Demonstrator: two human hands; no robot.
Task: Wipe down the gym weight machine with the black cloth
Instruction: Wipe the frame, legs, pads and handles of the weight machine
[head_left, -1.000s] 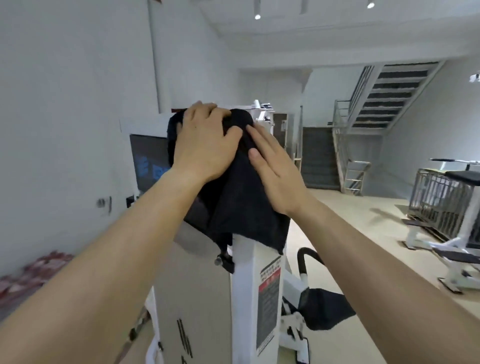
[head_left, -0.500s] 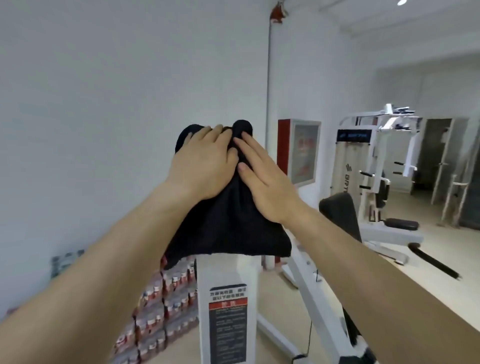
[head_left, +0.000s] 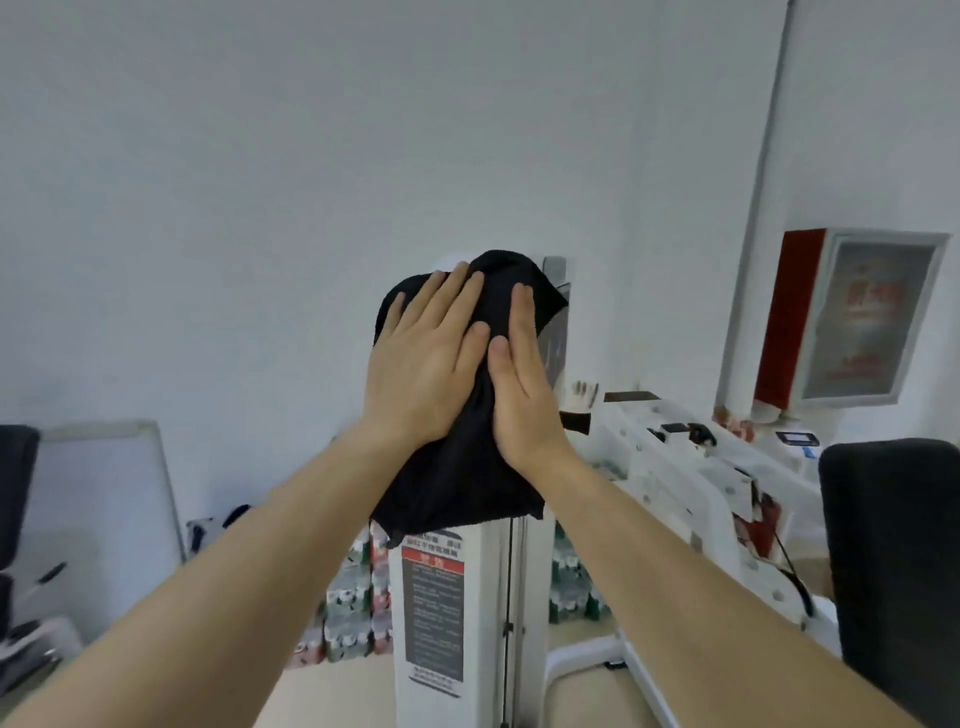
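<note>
One wide-angle camera, worn on the person's head, is looking forward along both forearms, which are rising from the bottom corners and meeting at mid-frame. It is sitting near the machine's white post (head_left: 519, 597), which is filling the lower centre, with the left hand (head_left: 421, 364) and right hand (head_left: 519, 395) flat on the cloth (head_left: 462, 478) just ahead. The lens is facing a white wall (head_left: 260, 156) far behind the post. A red cabinet (head_left: 789, 317) is showing far right, and a black pad (head_left: 893, 571) is crowding the near right edge.
</note>
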